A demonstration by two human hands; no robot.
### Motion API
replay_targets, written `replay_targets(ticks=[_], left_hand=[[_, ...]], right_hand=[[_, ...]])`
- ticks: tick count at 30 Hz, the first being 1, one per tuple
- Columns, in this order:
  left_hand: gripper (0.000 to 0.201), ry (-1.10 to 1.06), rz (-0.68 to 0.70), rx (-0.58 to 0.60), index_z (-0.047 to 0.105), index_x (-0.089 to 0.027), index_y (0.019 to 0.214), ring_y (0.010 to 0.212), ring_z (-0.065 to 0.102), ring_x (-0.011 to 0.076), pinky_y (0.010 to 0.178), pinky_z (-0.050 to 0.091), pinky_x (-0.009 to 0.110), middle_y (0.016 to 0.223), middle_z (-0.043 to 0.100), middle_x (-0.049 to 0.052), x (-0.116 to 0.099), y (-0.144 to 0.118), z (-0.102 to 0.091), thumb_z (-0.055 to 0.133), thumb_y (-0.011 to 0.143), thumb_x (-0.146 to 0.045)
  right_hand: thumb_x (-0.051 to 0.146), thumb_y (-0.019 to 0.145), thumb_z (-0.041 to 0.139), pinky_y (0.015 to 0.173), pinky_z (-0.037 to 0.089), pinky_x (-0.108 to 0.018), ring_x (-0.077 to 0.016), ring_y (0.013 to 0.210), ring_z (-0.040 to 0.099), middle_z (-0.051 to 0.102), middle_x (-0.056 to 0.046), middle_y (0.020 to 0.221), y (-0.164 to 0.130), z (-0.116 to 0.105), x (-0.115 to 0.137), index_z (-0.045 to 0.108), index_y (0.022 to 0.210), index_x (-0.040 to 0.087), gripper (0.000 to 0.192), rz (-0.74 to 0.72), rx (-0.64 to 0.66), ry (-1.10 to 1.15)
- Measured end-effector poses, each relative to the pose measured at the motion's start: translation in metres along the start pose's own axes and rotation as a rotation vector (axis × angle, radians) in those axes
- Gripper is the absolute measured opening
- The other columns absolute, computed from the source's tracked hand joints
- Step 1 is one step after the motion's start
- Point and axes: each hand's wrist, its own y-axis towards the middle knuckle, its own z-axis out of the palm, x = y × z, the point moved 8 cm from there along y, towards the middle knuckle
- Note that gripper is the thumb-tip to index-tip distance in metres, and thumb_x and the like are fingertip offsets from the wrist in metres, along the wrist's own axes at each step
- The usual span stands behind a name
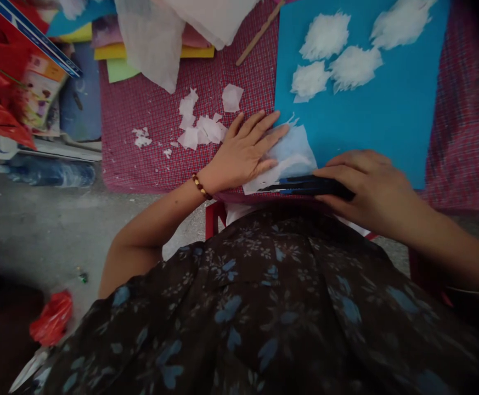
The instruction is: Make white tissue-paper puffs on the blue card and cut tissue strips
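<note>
surface: a table under a red checked cloth (157,137), with a grey concrete floor (50,230) below on the near left.
room: red packaging and printed cards (12,71) pile up at the far left; a clear plastic bottle (45,173) lies on its side beside the table; a red bag (52,317) sits on the floor.
far edge: coloured paper sheets (118,60) in yellow, green and pink lie under loose white tissue (152,38); a wooden stick (259,34) lies slantwise.
scraps: torn white tissue bits (200,129) are scattered on the cloth, just left of the left hand.
blue card (387,120): a large bright blue sheet on the right half of the table, bearing four fluffy white clouds (338,60) at its far end.
tissue sheet (292,159): thin, pale, half see-through, lying over the card's near left corner.
cutter (305,185): a dark, long tool with blue trim, lying across the tissue's near edge, pointing left.
left hand (247,153): palm down, fingers spread flat and released, pressing on the tissue; a beaded bracelet (201,186) at the wrist.
right hand (371,189): fingers curled round the cutter's handle, gripping it from above.
</note>
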Motion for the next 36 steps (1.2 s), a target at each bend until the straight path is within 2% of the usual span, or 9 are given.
replay_targets(ticks=[8, 14, 17, 20, 24, 27, 31, 34, 36], left_hand=[[0.071, 0.003, 0.008, -0.036, 0.03, -0.024, 0.156, 0.152, 0.022, 0.0329, 0.122, 0.014, 0.054, 0.166, 0.023, 0.011, -0.003, -0.002, -0.007, 0.039, 0.097, -0.062], [0.077, -0.066, -0.013, -0.031, 0.028, -0.027, 0.157, 0.153, 0.015, 0.0304, 0.123, 0.012, 0.051, 0.166, 0.024, 0.005, -0.001, -0.002, -0.007, 0.023, 0.094, -0.072], [0.08, -0.14, -0.006, -0.088, 0.031, -0.025, 0.155, 0.151, 0.016, 0.0298, 0.123, 0.014, 0.049, 0.165, 0.026, 0.001, 0.003, -0.003, -0.009, 0.015, 0.094, -0.074], [0.075, -0.333, 0.018, -0.264, 0.042, -0.022, 0.146, 0.144, 0.031, 0.0261, 0.118, 0.027, 0.045, 0.16, 0.035, 0.006, 0.014, -0.01, -0.022, 0.018, 0.096, -0.071], [0.045, -0.581, -0.134, -0.555, 0.063, -0.016, 0.109, 0.106, 0.061, 0.0184, 0.092, 0.048, 0.035, 0.114, 0.067, 0.011, 0.032, -0.03, -0.051, 0.04, 0.1, -0.054], [0.03, -0.44, -0.165, -0.522, 0.063, -0.018, 0.087, 0.081, 0.06, 0.0167, 0.077, 0.048, 0.031, 0.086, 0.067, 0.005, -0.004, -0.037, -0.061, 0.051, 0.095, -0.044], [0.027, 0.038, -0.206, -0.39, 0.063, -0.015, 0.097, 0.095, 0.059, 0.0268, 0.084, 0.045, 0.039, 0.099, 0.066, 0.013, -0.066, -0.036, -0.051, 0.064, 0.085, -0.039], [0.007, 0.048, -0.34, -0.415, 0.063, -0.016, 0.086, 0.094, 0.059, 0.0249, 0.084, 0.044, 0.037, 0.095, 0.066, 0.011, -0.061, -0.041, -0.049, 0.056, 0.085, -0.02], [0.006, -0.216, -0.46, -0.552, 0.061, -0.018, 0.076, 0.083, 0.059, 0.02, 0.078, 0.044, 0.032, 0.082, 0.064, 0.005, -0.033, -0.053, -0.061, 0.057, 0.079, -0.014]], right_hand=[[0.034, 0.091, 0.062, 0.08, 0.052, -0.048, -0.0346, 0.097, 0.062, 0.066, -0.017, 0.106, 0.007, 0.004, 0.011, 0.065, 0.117, 0.014, 0.033, -0.032, -0.004, 0.046], [0.032, 0.091, 0.062, 0.08, 0.053, -0.048, -0.0318, 0.095, 0.064, 0.066, -0.013, 0.105, -0.021, -0.008, 0.007, 0.062, 0.118, 0.02, 0.029, -0.01, -0.017, 0.129], [0.034, 0.09, 0.065, 0.083, 0.054, -0.042, -0.0277, 0.098, 0.065, 0.065, -0.01, 0.107, -0.042, -0.022, -0.009, 0.063, 0.118, 0.025, 0.03, 0.116, -0.094, 0.246], [0.039, 0.081, 0.075, 0.085, 0.052, -0.039, -0.0236, 0.094, 0.066, 0.067, -0.004, 0.105, -0.061, -0.03, -0.04, 0.069, 0.111, 0.03, 0.032, 0.373, -0.249, 0.502], [0.044, 0.068, 0.084, 0.087, 0.049, -0.036, -0.0191, 0.086, 0.064, 0.07, 0.0, 0.097, -0.077, -0.026, -0.078, 0.073, 0.103, 0.028, 0.04, 0.667, -0.502, 0.811], [0.043, 0.065, 0.085, 0.089, 0.047, -0.034, -0.0173, 0.087, 0.062, 0.071, 0.001, 0.097, -0.072, -0.02, -0.089, 0.074, 0.1, 0.027, 0.04, 0.68, -0.564, 0.904], [0.045, 0.066, 0.083, 0.086, 0.048, -0.034, -0.0185, 0.088, 0.062, 0.07, -0.001, 0.097, -0.066, -0.014, -0.089, 0.072, 0.1, 0.025, 0.041, 0.645, -0.533, 0.894], [0.047, 0.071, 0.077, 0.086, 0.048, -0.037, -0.0221, 0.089, 0.063, 0.07, -0.005, 0.099, -0.068, -0.022, -0.085, 0.07, 0.104, 0.022, 0.042, 0.618, -0.499, 0.746], [0.045, 0.075, 0.072, 0.088, 0.048, -0.04, -0.025, 0.092, 0.064, 0.069, -0.008, 0.1, -0.07, -0.033, -0.08, 0.069, 0.106, 0.019, 0.04, 0.561, -0.441, 0.541]])
